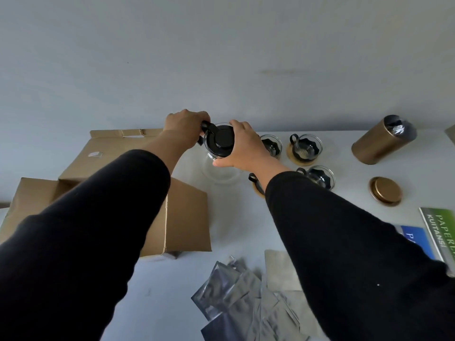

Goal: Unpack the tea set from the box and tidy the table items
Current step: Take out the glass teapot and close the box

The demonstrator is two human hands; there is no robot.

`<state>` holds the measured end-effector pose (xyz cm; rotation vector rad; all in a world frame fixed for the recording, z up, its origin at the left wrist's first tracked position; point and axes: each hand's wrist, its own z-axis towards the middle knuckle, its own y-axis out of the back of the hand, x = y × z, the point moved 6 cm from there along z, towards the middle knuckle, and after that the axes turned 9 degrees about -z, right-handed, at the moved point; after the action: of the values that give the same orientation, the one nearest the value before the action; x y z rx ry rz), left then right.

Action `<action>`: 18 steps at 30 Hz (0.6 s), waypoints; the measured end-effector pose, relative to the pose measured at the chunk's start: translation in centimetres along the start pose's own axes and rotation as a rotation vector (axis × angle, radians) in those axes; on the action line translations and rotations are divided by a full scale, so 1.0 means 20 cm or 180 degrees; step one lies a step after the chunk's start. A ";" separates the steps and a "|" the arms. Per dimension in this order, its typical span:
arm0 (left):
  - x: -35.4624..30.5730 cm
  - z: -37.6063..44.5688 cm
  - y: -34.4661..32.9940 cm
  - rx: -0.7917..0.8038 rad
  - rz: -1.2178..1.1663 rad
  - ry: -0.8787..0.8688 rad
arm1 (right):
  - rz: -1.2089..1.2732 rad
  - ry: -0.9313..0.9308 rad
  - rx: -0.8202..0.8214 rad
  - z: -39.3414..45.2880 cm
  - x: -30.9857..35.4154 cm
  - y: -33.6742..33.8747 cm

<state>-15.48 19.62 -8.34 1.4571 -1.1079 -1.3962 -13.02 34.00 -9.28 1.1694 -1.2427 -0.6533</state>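
Observation:
A clear glass teapot [219,168] with a black lid stands on the white table [221,232] near the wall. My left hand [184,124] grips its black handle on the left. My right hand [243,146] holds the pot's right side, fingers at the lid and thumb on the glass. Several glass cups with black holders on bamboo coasters [305,148] sit to the right of the pot, partly behind my right arm. The open cardboard box [187,217] lies at the left under my left arm.
A gold tin [379,143] with its mouth open stands at the back right, its gold lid [385,191] lying in front of it. Receipt books [438,232] lie at the right edge. Several silver foil pouches [246,299] are scattered at the table's front.

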 end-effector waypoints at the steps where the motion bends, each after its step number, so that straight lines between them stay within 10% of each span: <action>1: 0.00 0.01 -0.02 0.0013 -0.0009 0.0004 | -0.0015 0.0004 0.0014 0.01 -0.01 -0.01; 18: 0.02 0.06 -0.15 0.0103 0.0008 0.0126 | -0.0030 0.0097 0.0217 0.07 -0.09 -0.11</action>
<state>-16.45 19.98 -11.32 1.4994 -1.1119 -1.3477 -14.44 34.43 -12.05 1.2379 -1.2427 -0.6017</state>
